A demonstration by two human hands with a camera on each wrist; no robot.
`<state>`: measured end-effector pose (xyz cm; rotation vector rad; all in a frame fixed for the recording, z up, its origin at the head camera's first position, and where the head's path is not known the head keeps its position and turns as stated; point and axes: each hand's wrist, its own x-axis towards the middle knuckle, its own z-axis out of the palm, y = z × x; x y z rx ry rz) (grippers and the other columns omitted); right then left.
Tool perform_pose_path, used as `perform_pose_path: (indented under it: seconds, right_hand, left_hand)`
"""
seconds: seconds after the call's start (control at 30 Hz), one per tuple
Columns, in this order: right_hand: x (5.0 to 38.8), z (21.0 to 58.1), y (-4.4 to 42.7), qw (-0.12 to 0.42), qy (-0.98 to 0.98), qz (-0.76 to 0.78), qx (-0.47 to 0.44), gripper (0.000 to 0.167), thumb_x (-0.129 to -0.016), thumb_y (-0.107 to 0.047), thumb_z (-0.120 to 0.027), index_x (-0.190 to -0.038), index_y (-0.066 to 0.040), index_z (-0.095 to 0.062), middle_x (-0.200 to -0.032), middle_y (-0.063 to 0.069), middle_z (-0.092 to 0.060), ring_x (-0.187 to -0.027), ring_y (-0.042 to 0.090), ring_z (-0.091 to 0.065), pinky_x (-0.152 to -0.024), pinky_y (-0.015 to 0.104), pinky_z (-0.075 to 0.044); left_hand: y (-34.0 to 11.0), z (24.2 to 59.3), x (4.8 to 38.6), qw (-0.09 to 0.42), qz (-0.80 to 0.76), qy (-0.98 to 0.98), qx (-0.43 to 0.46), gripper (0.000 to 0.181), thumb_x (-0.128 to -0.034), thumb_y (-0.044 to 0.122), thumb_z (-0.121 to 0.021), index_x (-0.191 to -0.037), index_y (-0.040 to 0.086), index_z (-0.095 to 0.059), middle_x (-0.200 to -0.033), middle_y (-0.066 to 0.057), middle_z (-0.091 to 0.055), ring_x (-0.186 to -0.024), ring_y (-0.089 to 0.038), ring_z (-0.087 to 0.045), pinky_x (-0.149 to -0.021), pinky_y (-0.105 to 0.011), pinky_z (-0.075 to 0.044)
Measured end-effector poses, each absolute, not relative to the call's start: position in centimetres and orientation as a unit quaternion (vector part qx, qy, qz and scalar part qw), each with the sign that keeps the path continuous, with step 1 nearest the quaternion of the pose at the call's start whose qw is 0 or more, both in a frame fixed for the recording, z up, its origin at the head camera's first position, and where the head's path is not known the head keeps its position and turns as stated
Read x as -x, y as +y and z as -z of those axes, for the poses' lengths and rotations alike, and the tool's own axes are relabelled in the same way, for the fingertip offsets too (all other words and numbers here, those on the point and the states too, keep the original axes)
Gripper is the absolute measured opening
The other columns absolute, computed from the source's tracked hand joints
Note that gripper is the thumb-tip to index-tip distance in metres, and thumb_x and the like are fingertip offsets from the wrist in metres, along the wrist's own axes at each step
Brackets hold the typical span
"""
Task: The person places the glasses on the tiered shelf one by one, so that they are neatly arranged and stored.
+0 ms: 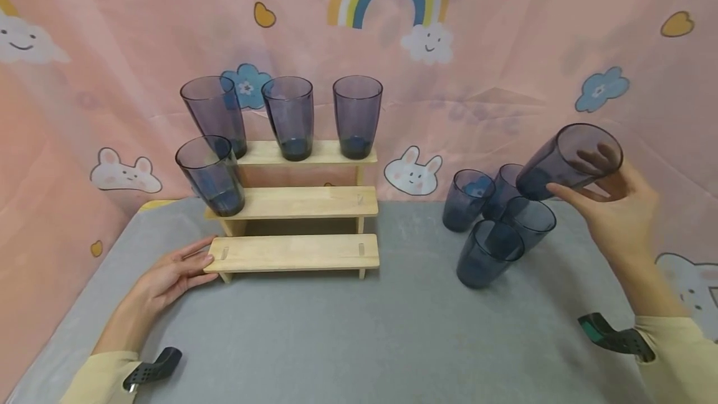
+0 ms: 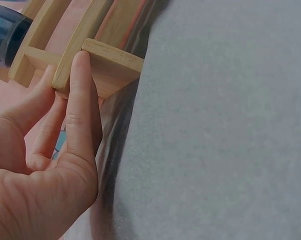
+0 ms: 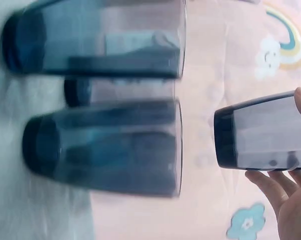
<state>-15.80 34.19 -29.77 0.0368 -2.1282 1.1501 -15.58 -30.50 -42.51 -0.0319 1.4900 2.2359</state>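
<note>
A three-tier wooden stand (image 1: pixel 291 253) is on the table. My left hand (image 1: pixel 171 278) holds the left end of its lowest board, thumb and fingers about the board's edge in the left wrist view. Three purple-blue tinted glasses (image 1: pixel 359 120) stand upright on the top tier, and one glass (image 1: pixel 215 179) is at the left of the middle tier. At the right, my right hand (image 1: pixel 628 207) grips another glass (image 1: pixel 546 164), tilted and raised, its rim toward the hand. Below it several like glasses (image 1: pixel 488 257) stand clustered on the table.
A grey cloth (image 1: pixel 359 335) covers the table. Behind it hangs a pink curtain (image 1: pixel 493 17) printed with rainbows, clouds and rabbits. The clustered glasses stand close together, right of the stand. A black band (image 1: pixel 614 336) is at the right wrist, another (image 1: pixel 153 370) at the left.
</note>
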Motion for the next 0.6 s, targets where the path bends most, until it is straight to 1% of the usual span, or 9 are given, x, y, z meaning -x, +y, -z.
perform_pose_path:
  seconds: [0.13, 0.27, 0.33, 0.43, 0.5, 0.6]
  right_hand:
    - [16.2, 29.7, 32.6, 0.342, -0.806, -0.482, -0.033, 0.077, -0.068, 0.014, -0.082, -0.136, -0.013, -0.059, -0.129, 0.005, -0.063, -0.110, 0.008, -0.063, -0.083, 0.011, -0.052]
    - [16.7, 29.8, 30.9, 0.328, -0.769, -0.542, -0.079, 0.077, -0.067, 0.021, -0.078, -0.136, -0.007, -0.058, -0.128, 0.010, -0.063, -0.111, 0.013, -0.063, -0.082, 0.012, -0.053]
    - [16.9, 29.9, 30.2, 0.316, -0.736, -0.589, -0.110, 0.076, -0.066, 0.024, -0.076, -0.135, -0.003, -0.058, -0.126, 0.013, -0.063, -0.109, 0.017, -0.064, -0.083, 0.015, -0.054]
    - [17.3, 30.0, 29.1, 0.293, -0.695, -0.641, -0.142, 0.075, -0.066, 0.027, -0.074, -0.134, 0.000, -0.057, -0.125, 0.015, -0.063, -0.111, 0.020, -0.064, -0.085, 0.018, -0.055]
    - [17.4, 30.0, 28.4, 0.278, -0.678, -0.663, -0.154, 0.075, -0.067, 0.028, -0.073, -0.135, 0.000, -0.056, -0.126, 0.016, -0.062, -0.113, 0.021, -0.063, -0.086, 0.020, -0.055]
    - [17.5, 30.2, 27.2, 0.274, -0.691, -0.651, -0.154, 0.075, -0.068, 0.024, -0.075, -0.137, -0.003, -0.056, -0.129, 0.015, -0.060, -0.114, 0.020, -0.062, -0.087, 0.019, -0.055]
  left_hand:
    - [-30.6, 42.5, 15.5, 0.226, -0.812, 0.538, 0.011, 0.037, -0.0997, -0.003, -0.051, -0.115, 0.027, -0.066, -0.115, 0.004, -0.063, -0.104, -0.018, -0.065, -0.088, -0.036, -0.057]
    - [-30.5, 42.4, 15.5, 0.226, -0.818, 0.528, 0.018, 0.037, -0.0994, -0.004, -0.051, -0.114, 0.026, -0.067, -0.114, 0.003, -0.064, -0.103, -0.019, -0.065, -0.087, -0.037, -0.058]
    - [-30.5, 42.4, 15.5, 0.226, -0.821, 0.524, 0.018, 0.037, -0.0992, -0.004, -0.052, -0.114, 0.026, -0.067, -0.113, 0.003, -0.064, -0.103, -0.019, -0.065, -0.087, -0.037, -0.058]
    - [-30.4, 42.3, 15.4, 0.226, -0.822, 0.523, 0.014, 0.038, -0.0990, -0.004, -0.052, -0.114, 0.027, -0.067, -0.113, 0.002, -0.064, -0.103, -0.019, -0.065, -0.087, -0.036, -0.058]
    - [-30.3, 42.3, 15.4, 0.225, -0.821, 0.525, 0.013, 0.038, -0.0989, -0.004, -0.052, -0.113, 0.028, -0.067, -0.113, 0.002, -0.064, -0.103, -0.019, -0.066, -0.087, -0.036, -0.058]
    - [-30.3, 42.3, 15.4, 0.225, -0.820, 0.526, 0.015, 0.037, -0.0987, -0.003, -0.053, -0.114, 0.028, -0.066, -0.113, 0.002, -0.064, -0.103, -0.020, -0.066, -0.087, -0.036, -0.058]
